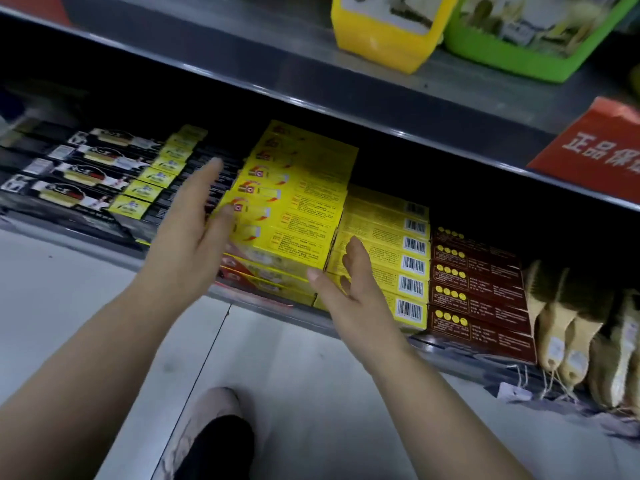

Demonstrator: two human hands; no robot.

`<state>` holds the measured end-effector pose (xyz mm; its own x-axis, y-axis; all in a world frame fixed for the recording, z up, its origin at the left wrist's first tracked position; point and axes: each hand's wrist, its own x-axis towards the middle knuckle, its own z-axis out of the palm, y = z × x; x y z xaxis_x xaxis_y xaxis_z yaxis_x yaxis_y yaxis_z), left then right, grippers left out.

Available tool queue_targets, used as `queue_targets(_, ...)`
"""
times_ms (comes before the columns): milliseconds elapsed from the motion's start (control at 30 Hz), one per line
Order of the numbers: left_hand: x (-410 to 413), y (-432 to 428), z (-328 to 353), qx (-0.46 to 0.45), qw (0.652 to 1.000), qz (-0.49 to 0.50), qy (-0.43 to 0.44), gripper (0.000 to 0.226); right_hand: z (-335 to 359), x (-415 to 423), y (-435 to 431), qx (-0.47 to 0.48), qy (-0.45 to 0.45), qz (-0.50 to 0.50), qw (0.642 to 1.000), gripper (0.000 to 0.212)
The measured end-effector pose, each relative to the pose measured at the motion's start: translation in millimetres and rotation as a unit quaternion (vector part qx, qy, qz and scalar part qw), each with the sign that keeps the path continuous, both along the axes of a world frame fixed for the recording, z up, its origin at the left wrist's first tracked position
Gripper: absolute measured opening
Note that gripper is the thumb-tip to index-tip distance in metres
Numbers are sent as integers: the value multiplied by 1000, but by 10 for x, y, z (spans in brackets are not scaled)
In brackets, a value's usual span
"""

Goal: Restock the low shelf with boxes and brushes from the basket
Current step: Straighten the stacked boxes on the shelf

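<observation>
A stack of yellow boxes [298, 202] lies on the low shelf [263, 303], raised above a lower layer of yellow and red boxes. My left hand [197, 230] is at the stack's left end, fingers straight, thumb against the box ends. My right hand [349, 289] is at the stack's front right corner, fingers straight, thumb tip touching the near edge. Neither hand holds anything. Wooden brushes [568, 327] with tags lie at the shelf's right end. The basket is out of view.
Black boxes [79, 174] fill the shelf's left part, more yellow boxes with barcodes [391, 258] and dark red boxes [481, 292] its right. The upper shelf [346, 91] overhangs, carrying a yellow container [384, 29], a green basket [540, 39] and a red sign [595, 150]. My foot [214, 438] is on the pale floor.
</observation>
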<state>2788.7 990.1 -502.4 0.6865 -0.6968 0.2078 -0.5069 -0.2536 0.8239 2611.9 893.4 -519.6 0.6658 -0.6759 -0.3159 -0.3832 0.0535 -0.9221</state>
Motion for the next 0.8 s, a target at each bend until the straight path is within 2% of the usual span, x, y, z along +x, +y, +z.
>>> queue_targets(67, 170, -49, -47, 14, 989, 29, 143, 53, 33, 93, 29, 2, -1, -7, 1000, 85)
queue_targets(133, 307, -124, -55, 20, 977, 21, 210, 55, 56, 195, 36, 2, -5, -20, 1000, 81)
queue_targets(400, 466, -312, 52, 82, 965, -106, 225, 57, 36, 351, 91, 6, -13, -38, 999, 69)
queue_targets(600, 528, -271, -15, 88, 961, -126, 232, 66, -10, 354, 102, 17, -16, -45, 999, 67)
queue_targets(800, 579, -247, -48, 66, 945, -152, 282, 69, -18, 371, 99, 39, -41, -62, 996, 67)
